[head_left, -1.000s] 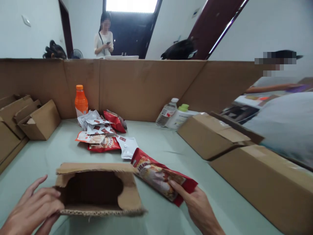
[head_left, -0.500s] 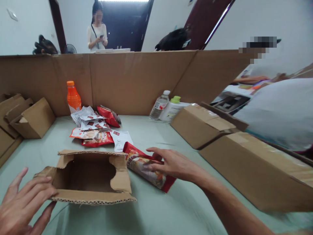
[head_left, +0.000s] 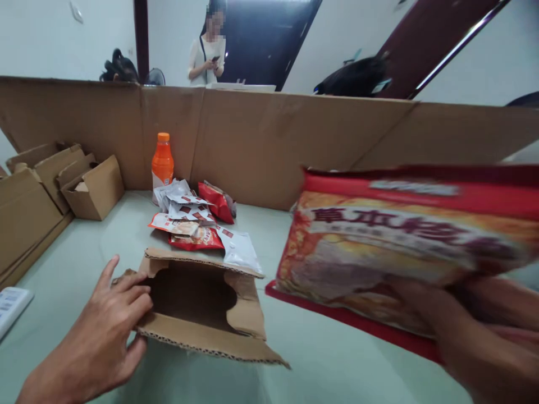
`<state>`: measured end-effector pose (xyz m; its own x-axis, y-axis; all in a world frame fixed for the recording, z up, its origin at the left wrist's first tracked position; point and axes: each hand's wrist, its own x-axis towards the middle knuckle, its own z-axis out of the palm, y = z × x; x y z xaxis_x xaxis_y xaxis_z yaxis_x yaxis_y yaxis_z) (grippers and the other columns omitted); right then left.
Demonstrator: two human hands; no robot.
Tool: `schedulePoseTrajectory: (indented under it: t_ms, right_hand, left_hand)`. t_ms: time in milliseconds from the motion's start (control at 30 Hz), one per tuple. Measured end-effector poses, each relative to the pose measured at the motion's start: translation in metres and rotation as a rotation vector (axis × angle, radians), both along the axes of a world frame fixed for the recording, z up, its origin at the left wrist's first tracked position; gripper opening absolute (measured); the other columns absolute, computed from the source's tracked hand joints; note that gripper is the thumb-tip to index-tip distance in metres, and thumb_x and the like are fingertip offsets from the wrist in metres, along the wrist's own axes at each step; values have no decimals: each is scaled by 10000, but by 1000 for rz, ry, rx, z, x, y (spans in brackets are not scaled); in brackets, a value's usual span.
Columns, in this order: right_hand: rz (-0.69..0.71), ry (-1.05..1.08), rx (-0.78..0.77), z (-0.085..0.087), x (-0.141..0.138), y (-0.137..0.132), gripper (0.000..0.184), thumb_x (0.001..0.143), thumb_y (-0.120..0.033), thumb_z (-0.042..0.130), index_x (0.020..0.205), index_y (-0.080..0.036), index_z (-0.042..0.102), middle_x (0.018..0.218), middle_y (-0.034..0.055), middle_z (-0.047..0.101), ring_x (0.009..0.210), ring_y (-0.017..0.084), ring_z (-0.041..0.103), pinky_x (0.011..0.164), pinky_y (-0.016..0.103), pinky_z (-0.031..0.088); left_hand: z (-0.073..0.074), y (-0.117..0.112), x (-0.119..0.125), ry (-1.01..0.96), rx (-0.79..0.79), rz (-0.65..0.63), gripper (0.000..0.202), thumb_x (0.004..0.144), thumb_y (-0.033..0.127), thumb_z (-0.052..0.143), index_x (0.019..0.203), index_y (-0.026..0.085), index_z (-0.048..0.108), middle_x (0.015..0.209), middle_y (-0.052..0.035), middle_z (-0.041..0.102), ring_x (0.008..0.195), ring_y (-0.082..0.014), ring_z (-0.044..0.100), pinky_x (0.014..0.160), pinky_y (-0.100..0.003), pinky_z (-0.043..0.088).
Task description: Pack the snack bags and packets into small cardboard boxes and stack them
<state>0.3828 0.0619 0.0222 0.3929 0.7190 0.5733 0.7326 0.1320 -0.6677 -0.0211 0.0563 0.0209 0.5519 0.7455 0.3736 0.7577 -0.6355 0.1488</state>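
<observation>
An open cardboard box (head_left: 248, 306) stands on the table before me, its flaps folded outward and its dark inside facing up. At its left end, my left hand (head_left: 107, 325) grips the edge, fingers over the side flap and thumb below. On the right, my right hand (head_left: 475, 325) holds up a red-edged food packet (head_left: 379, 247) with a picture and large characters on its front. The packet is close to the camera, slightly blurred, and apart from the box. Fingers behind the packet are hidden.
Behind the box lie white sachets (head_left: 185, 205), a white pouch (head_left: 240, 249) and red packets (head_left: 217, 202). An orange bottle (head_left: 163, 163) stands by the cardboard partition (head_left: 252, 146). Small cartons (head_left: 99, 188) sit at left, near a white object (head_left: 12, 306). People are beyond the partition.
My right hand has picked the red packet up off the table and brought it up to the right, near the camera. The view has turned leftward; my left hand stays at the box.
</observation>
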Motion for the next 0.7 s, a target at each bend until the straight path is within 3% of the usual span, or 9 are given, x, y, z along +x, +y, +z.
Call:
schedulePoseTrajectory:
  t_ms: [67, 133, 200, 267, 333, 433, 567, 700]
  right_hand:
    - [96, -35, 93, 12, -33, 0, 187, 871, -516, 706, 859, -330, 729, 625, 13, 644, 546, 246, 602, 408, 349, 464]
    - [290, -110, 209, 19, -71, 8, 174, 911, -418, 687, 770, -317, 702, 536, -15, 565, 433, 181, 495, 371, 301, 382]
    - [541, -184, 264, 21, -104, 20, 151, 954, -292, 626, 834, -292, 718, 632, -12, 647, 473, 156, 542, 429, 271, 435]
    - [762, -260, 221, 19, -124, 33, 206, 969, -177, 540, 925, -255, 725, 800, 18, 728, 619, 154, 648, 546, 246, 512]
    - [875, -365, 120, 14, -130, 43, 275, 959, -114, 469, 973, -217, 724, 885, 48, 744, 736, 158, 687, 637, 241, 536]
    - [883, -619, -174, 6, -128, 51, 269, 932, -111, 488, 980, -189, 742, 892, 67, 740, 759, 182, 681, 660, 270, 510]
    - [924, -910, -619, -1, -140, 60, 217, 901, -94, 566, 911, -158, 773, 879, 91, 758, 716, 182, 669, 618, 269, 425]
    - [1056, -955, -784, -10, -164, 71, 224, 904, -68, 577, 959, -97, 792, 939, 147, 789, 756, 200, 695, 627, 280, 417]
  left_hand:
    - [-3, 6, 3, 11, -33, 27, 263, 624, 103, 550, 841, 245, 594, 954, -45, 752, 1221, -342, 643, 1209, -740, 178]
    - [-5, 9, 6, 54, -34, 50, 230, 604, 118, 563, 797, 242, 576, 1025, -73, 740, 1309, -397, 577, 1178, -791, 173]
    - [-8, 11, 8, 99, -11, 82, 233, 590, 137, 571, 799, 239, 589, 1135, -111, 718, 1390, -428, 498, 1171, -804, 170]
    - [-13, 11, 9, 143, 29, 116, 275, 575, 147, 575, 831, 230, 629, 1232, -158, 686, 1414, -439, 466, 1172, -794, 199]
    - [-20, 10, 7, 167, 84, 145, 311, 568, 154, 586, 865, 205, 664, 1309, -218, 646, 1404, -462, 465, 1144, -799, 260]
    - [-33, 8, 3, 148, 177, 167, 340, 575, 138, 598, 901, 194, 675, 1344, -255, 616, 1368, -479, 484, 1084, -809, 336]
    - [-38, 3, 2, 56, 218, 149, 486, 564, 87, 573, 1024, 225, 646, 1420, -211, 587, 1403, -444, 449, 1119, -809, 276]
    - [-31, -7, 10, -48, 292, 115, 498, 707, 45, 544, 1156, 248, 615, 1455, -153, 601, 1461, -377, 428, 1192, -783, 178]
